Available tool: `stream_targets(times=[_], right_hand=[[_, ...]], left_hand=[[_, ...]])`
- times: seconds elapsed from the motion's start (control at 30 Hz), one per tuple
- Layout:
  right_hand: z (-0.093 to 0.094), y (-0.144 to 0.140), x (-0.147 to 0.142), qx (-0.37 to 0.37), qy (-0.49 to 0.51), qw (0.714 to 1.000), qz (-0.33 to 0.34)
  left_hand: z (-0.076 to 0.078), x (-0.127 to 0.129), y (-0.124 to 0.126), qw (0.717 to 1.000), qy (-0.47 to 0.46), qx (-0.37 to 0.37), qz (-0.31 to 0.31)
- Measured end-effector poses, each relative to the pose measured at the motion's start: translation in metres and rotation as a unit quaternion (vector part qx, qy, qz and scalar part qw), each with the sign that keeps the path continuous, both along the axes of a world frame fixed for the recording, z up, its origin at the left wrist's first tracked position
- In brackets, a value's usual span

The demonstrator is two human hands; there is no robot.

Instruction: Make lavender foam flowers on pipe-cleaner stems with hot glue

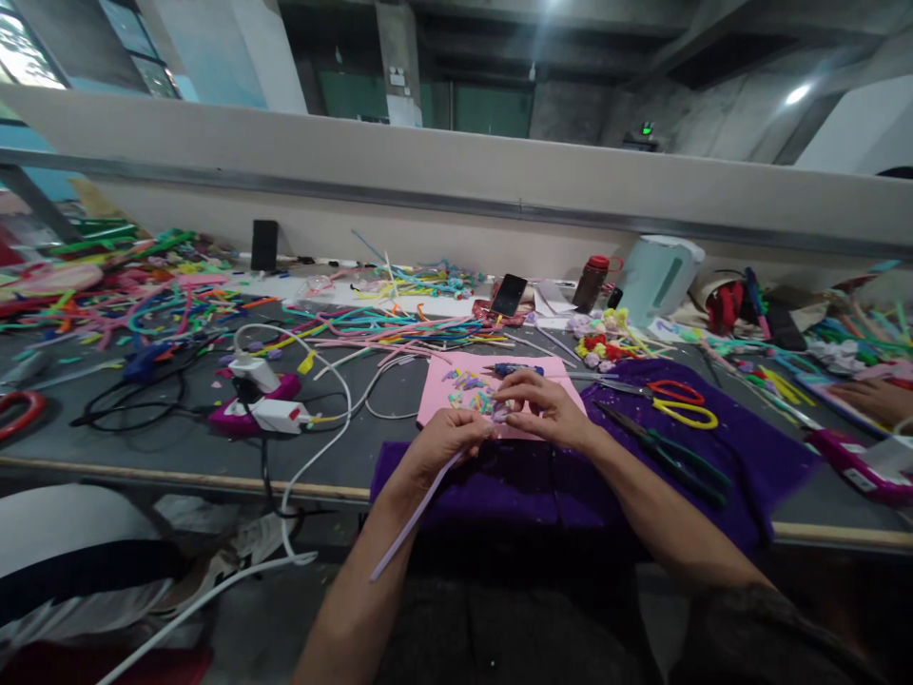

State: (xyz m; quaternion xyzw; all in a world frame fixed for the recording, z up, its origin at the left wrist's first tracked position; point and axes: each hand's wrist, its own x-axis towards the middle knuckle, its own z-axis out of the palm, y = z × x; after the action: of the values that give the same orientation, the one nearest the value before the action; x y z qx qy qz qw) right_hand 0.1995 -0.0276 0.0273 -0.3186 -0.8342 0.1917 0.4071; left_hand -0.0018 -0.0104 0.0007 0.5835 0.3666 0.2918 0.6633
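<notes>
the left hand (451, 440) is closed in a pinch, thumb against forefinger, on a thin, fuzzy, pale lilac craft stem (414, 521). the stem's free tail slants down from that hand across the left forearm, while its other end seems to run up into a small lilac bunch between the two hands, just above the near edge of a flat, pink, rectangular board (437, 378). the right hand (540, 407) arches over the board with its fingers curled and its fingertips at that bunch; whether they grip it firmly or only touch it, i cannot tell.

the step in hand looks like bending or winding the stem into a small shape. the next move, as i judge it, calls for a steady left pinch to anchor the stem, with fine turning by the right fingertips and the loose tail clear of the wrist.

small coiled pieces in purple, yellow and teal (467, 381) lie on the board, near the fingertips. beyond them rests a slim, dark blue tool with a pointed tip (519, 369). to the right, on a deep purple cloth (748, 461), lie metal scissors with red and yellow loops (650, 394) and dark green-handled pliers (685, 461). the cloth spreads over the dark grey worktop (182, 452).
</notes>
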Motion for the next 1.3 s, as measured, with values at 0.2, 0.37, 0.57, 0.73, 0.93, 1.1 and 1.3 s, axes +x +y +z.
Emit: stream_targets(times=[0.2, 0.37, 0.57, 0.73, 0.93, 1.1, 1.3], right_hand=[[0.001, 0.0, -0.001, 0.005, 0.0, 1.0, 0.004], [0.002, -0.001, -0.002, 0.002, -0.004, 1.0, 0.002], [0.003, -0.003, -0.002, -0.022, 0.033, 0.998, -0.042], [-0.001, 0.0, -0.003, -0.099, 0.16, 0.975, -0.114], [0.0, -0.003, -0.027, -0.279, 0.202, 0.938, -0.024], [0.015, -0.01, -0.056, -0.319, 0.236, 0.917, 0.042], [0.007, 0.001, -0.06, -0.312, 0.267, 0.911, 0.026]], left_hand=[[-0.001, 0.0, 0.001, 1.0, -0.003, 0.01, 0.003], [-0.001, 0.001, 0.001, 1.0, 0.004, 0.006, 0.01], [0.0, 0.001, 0.0, 1.0, -0.01, 0.012, 0.014], [0.003, 0.001, 0.002, 0.983, -0.157, -0.039, 0.084], [0.015, 0.003, -0.001, 0.946, -0.26, -0.084, 0.173], [0.028, 0.008, -0.003, 0.94, -0.293, -0.058, 0.164], [0.023, 0.02, 0.006, 0.952, -0.276, -0.025, 0.129]])
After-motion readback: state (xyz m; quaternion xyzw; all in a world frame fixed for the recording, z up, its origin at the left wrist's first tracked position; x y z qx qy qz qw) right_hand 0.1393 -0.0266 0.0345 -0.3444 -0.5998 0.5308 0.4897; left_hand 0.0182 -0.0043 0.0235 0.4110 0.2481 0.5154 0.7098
